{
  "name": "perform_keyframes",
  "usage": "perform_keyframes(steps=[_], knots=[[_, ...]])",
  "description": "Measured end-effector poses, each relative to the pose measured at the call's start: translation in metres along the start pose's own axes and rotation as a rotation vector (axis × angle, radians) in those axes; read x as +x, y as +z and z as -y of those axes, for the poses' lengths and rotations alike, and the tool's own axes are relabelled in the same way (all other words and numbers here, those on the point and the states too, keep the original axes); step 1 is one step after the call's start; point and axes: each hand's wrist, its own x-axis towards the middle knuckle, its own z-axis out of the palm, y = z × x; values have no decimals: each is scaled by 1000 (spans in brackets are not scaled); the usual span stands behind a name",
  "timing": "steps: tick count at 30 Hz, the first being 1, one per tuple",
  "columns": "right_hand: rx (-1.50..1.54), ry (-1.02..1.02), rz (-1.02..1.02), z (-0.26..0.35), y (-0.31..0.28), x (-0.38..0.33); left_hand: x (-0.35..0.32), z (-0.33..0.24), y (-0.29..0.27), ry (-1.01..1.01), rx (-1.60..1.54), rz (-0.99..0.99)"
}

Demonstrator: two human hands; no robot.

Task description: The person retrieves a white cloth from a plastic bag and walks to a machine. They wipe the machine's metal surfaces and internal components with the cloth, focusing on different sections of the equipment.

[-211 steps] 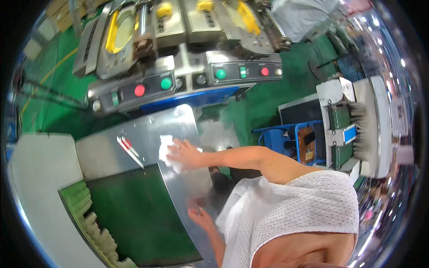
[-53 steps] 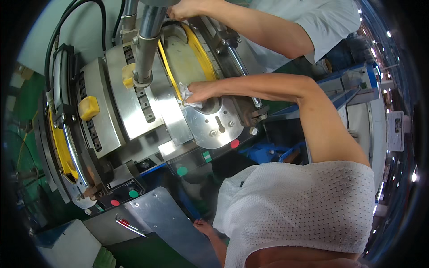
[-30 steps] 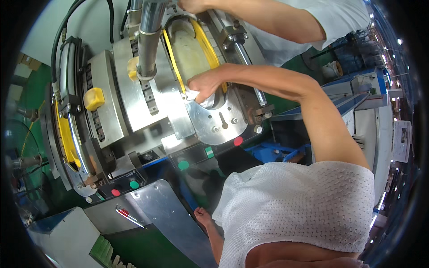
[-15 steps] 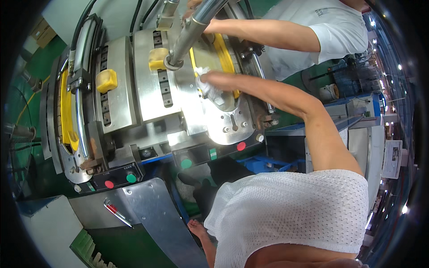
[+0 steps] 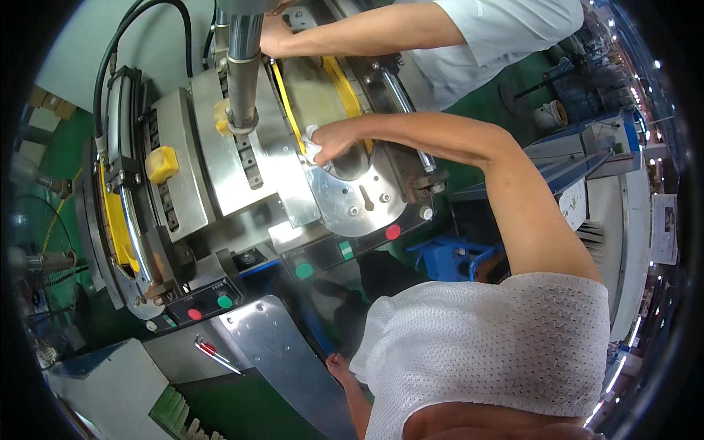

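Note:
My right hand (image 5: 336,139) reaches across to a metal machine and is closed on a crumpled white cloth (image 5: 311,147). The cloth touches the machine near the lower end of a pale curved surface (image 5: 312,88) between two yellow strips (image 5: 342,82). Just below my hand lies a rounded shiny end plate (image 5: 352,214) with bolts and a slot. Low in the view, my left hand (image 5: 339,367) hangs beside the edge of a grey metal plate (image 5: 282,345), its fingers curled, with nothing seen in them.
Another person's arm (image 5: 359,33) reaches over the machine's far side. A thick metal cylinder (image 5: 243,81) slants above it. Yellow blocks (image 5: 162,165), a push-button panel (image 5: 352,249), and a red-and-silver pen-like tool (image 5: 217,355) are nearby. Behind the panel stands a blue crate (image 5: 447,258).
My right hand and the cloth have slid down the surface toward the end plate. The view has shifted, and the other person's arm now reaches farther across the top.

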Motion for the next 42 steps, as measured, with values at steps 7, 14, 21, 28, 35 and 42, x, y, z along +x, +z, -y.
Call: perform_keyframes(steps=[7, 14, 21, 28, 35, 42], knots=[[138, 73, -114, 25, -52, -61, -20, 51, -11, 101, 47, -157], [502, 149, -578, 2, -20, -25, -22, 49, -17, 51, 138, -132], [393, 112, -257, -2, 21, -11, -24, 3, -29, -61, -175, -102], [92, 125, -80, 20, -21, -24, 2, 23, -28, 133, 49, -85], [-866, -287, -727, 3, -38, -25, -9, -1, -17, -21, -104, -88], [-1124, 34, 16, -1, 18, -30, 7, 55, -11, -47, -466, -124]])
